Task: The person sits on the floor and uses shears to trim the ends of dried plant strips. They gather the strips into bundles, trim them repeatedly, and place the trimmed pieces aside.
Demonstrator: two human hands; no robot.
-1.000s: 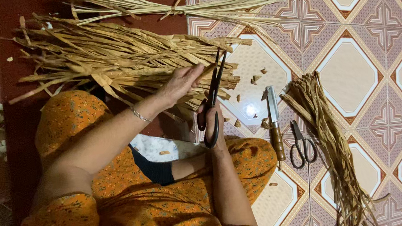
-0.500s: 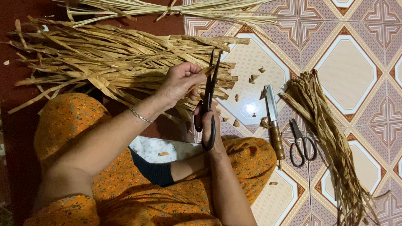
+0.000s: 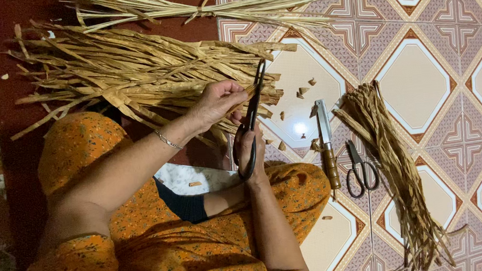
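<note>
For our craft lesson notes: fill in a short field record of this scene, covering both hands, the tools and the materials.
Left hand: grips dried straw-coloured leaf strips
Right hand: holds large black scissors, blades at strip ends
Spare tools: wooden-handled knife, small black scissors
Finished bundle: trimmed brown strips
Floor: patterned tiles, cut scraps

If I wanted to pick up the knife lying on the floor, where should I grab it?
Probably by the brown wooden handle of the knife. It lies flat on the tiled floor with the handle end toward the person's knee and the metal blade pointing away. Come from the handle end, fingers kept off the blade and the small scissors beside it.
</note>
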